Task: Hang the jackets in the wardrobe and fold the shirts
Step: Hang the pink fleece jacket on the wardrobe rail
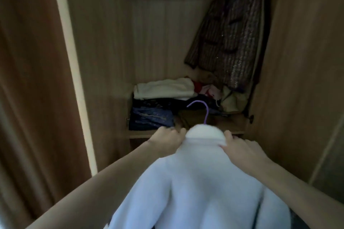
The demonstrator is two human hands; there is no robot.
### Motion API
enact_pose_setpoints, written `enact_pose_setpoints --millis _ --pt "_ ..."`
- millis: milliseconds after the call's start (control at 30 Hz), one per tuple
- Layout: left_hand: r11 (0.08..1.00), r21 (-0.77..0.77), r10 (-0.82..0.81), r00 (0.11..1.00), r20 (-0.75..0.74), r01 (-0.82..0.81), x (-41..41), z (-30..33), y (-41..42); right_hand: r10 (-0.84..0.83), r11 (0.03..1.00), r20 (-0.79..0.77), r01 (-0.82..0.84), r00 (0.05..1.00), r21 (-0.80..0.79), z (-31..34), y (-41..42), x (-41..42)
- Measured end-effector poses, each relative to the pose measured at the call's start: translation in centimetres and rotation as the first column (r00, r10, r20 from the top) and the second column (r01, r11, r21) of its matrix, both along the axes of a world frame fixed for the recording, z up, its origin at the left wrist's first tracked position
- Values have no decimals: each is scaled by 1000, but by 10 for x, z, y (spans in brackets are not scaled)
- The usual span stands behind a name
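Head view: a pale blue fleece jacket fills the foreground, held up before an open wooden wardrobe. The left hand and right hand grip it on either side of the collar, fingers curled into the fabric. A purple hanger hook rises from the collar. Beyond, a shelf carries folded clothes, white on top of dark items. Farther back on the right, a dark striped coat hangs inside the wardrobe.

No legible text (view perhaps too blurred)
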State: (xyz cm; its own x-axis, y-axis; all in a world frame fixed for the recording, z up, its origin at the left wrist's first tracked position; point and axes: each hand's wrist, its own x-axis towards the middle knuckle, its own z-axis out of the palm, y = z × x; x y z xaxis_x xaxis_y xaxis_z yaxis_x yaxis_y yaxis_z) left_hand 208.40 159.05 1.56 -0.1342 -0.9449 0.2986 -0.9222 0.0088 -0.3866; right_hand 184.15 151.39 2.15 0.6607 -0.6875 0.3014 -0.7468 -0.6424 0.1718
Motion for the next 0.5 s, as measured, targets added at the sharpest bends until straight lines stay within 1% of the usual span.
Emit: enact_pose_setpoints --millis 67,133,200,333,400,433,500 --pt "999 -39 -31 999 41 33 -5 16 -22 -58 998 0 58 998 -7 16 -18 -8" --pt "992 -110 -61 995 81 70 -6 34 -45 -77 994 12 78 997 -81 31 -33 -13" --pt "977 -186 -88 991 103 106 -6 56 -67 -69 987 46 75 997 -142 48 -49 -17" --pt "952 -284 -82 988 131 117 -1 99 -110 -24 976 101 45 995 -213 86 -80 -23" --pt "941 -304 -88 976 199 147 6 118 -131 -14 965 118 44 993 -257 103 -96 -22" --pt "936 -313 -82 965 249 161 11 128 -145 -17 952 122 53 992 -302 111 -107 -21" --pt "921 -344 -90 958 271 184 17 150 -170 -18 906 122 68 992 -418 129 -132 -16"
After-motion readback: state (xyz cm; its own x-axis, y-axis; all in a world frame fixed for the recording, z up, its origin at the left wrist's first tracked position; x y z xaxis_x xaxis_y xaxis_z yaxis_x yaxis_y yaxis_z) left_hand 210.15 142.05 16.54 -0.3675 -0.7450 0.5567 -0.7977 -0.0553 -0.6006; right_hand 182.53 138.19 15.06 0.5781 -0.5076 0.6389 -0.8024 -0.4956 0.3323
